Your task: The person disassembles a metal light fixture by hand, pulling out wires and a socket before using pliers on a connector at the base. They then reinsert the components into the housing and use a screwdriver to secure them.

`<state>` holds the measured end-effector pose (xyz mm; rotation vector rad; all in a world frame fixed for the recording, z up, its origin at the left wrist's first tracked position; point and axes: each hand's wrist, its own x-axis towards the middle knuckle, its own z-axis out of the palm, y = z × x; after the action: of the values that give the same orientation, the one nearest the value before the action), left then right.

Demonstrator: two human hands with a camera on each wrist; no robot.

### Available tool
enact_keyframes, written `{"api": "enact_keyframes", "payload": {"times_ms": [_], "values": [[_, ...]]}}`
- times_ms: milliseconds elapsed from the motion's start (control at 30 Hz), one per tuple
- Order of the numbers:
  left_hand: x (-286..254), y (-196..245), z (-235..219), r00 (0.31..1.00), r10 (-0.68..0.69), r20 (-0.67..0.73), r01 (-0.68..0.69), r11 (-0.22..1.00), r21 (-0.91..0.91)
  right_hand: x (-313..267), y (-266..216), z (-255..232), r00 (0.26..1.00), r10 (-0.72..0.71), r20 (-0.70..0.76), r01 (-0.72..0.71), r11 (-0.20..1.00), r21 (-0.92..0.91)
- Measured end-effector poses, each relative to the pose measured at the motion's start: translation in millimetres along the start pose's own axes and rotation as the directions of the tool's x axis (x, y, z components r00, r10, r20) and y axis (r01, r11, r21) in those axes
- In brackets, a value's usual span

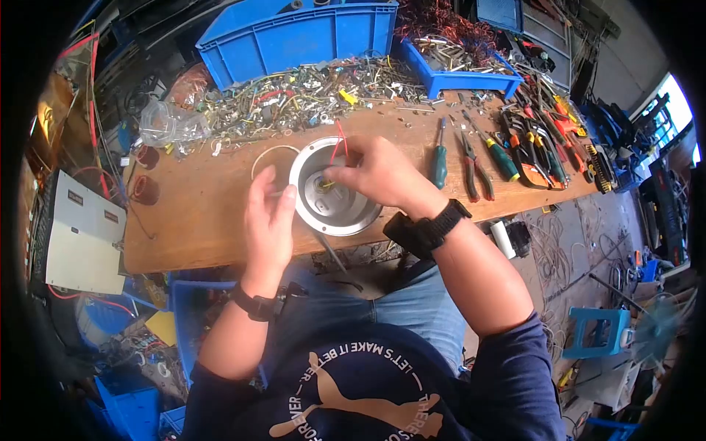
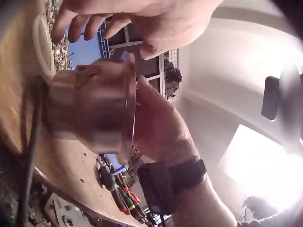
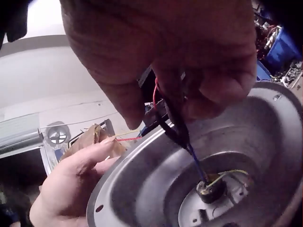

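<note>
Cup of silver-grey metal with a wide drilled flange point(image 1: 309, 213), centre of the head frame: stands mouth up on the brown wooden bench point(image 1: 198, 220), near its front edge. Inside, at the floor of the cup, a black round fitting point(image 3: 210, 191) with a thin yellow-green wire point(image 3: 227, 173) and a blue wire point(image 3: 196, 163). The blue one runs up into dark wire point(image 3: 174, 135).

Right hand point(image 1: 379, 173): fingers close together over the mouth, pinching the dark wire; a thin red wire point(image 1: 340, 131) shows at the fingers. Left hand point(image 1: 268, 220): fingers extended and apart, just left of the flange, gripping nothing; contact with the rim cannot be told.

Risks (judgement): a hard upward pull could loosen a wire at the fitting or tip the cup, as the left hand does not brace it. With the bench edge so near, a knock could send it off. Insulation might scrape on the flange if dragged across.

Further out: pale ring point(image 1: 276, 147) beside the cup, easily nudged by the left hand. Upper centre, scrap heap of small metal and wire bits point(image 1: 294, 99); a small part dropped there would be hard to find. Green-handled screwdriver point(image 1: 439, 167) lies well apart, right.
</note>
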<state>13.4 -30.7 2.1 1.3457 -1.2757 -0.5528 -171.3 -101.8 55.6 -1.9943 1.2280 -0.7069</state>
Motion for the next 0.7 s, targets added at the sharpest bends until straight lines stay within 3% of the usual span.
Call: {"api": "enact_keyframes", "payload": {"times_ms": [33, 167, 267, 467, 700], "values": [[0.9, 10.6, -0.1, 0.994, -0.097, 0.057, 0.100, 0.993, -0.061, -0.9, -9.9, -0.8, 1.000, 0.010, 0.012, -0.010, 1.000, -0.002], [8.7, -2.3, 12.4, 0.968, -0.231, 0.101, 0.250, 0.929, -0.273, 4.6, -11.7, 14.0, 0.999, -0.039, -0.008, 0.039, 0.999, 0.031], [15.4, -8.2, 15.1, 0.944, -0.243, 0.224, 0.293, 0.929, -0.227, 3.3, -5.1, 15.2, 0.994, -0.086, -0.062, 0.086, 0.996, 0.000], [14.8, -13.4, 20.5, 0.950, -0.234, 0.208, 0.286, 0.919, -0.273, -17.4, 19.3, 9.0, 0.990, -0.117, -0.083, 0.115, 0.993, -0.025], [11.8, -19.3, 19.2, 0.970, -0.167, 0.179, 0.211, 0.941, -0.265, -43.1, 19.3, 0.7, 0.934, -0.182, -0.306, 0.165, 0.983, -0.080]]}}
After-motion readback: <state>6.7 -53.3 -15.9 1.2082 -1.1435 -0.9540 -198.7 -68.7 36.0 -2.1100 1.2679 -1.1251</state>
